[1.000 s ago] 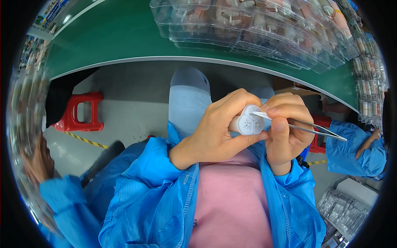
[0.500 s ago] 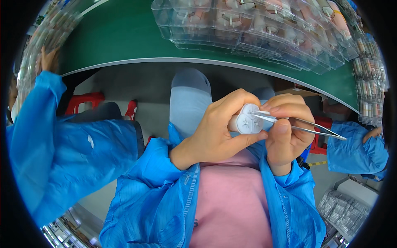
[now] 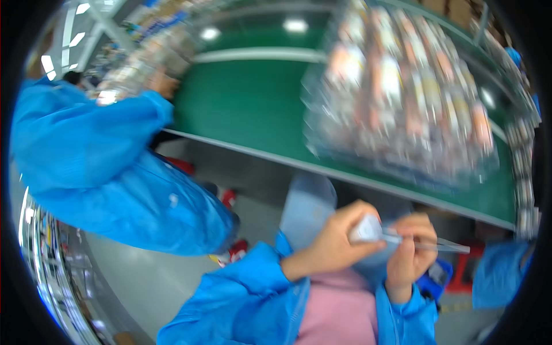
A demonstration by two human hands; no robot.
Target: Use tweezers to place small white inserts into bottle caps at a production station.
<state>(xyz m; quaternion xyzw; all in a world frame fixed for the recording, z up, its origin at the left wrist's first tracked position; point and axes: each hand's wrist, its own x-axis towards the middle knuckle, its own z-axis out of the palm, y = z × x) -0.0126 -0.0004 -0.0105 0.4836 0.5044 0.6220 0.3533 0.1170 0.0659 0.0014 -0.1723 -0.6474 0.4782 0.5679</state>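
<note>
At far L, a co-worker (image 3: 92, 155) in blue coat was beside the green worktop (image 3: 247, 98), w/ one hand (image 3: 165, 85) near some blurred packs (image 3: 135, 66); its grip was unclear. Approx. in the middle, below the worktop's edge, the person's L hand (image 3: 342, 238) was closed round a white cylinder (image 3: 365, 229), whose end was turned to the R. Above, on the worktop, stood a stack of clear plastic trays (image 3: 402, 109) w/ pinkish & pale items inside. Next, the R hand (image 3: 413, 244) pinched metal tweezers (image 3: 454, 248) betw. thumb & fingers; their tips were at the cylinder's end, but contact I could not tell b/c of blur. Below this hand was a blue container (image 3: 435, 280), then sth. red (image 3: 462, 273) beside it.
</note>
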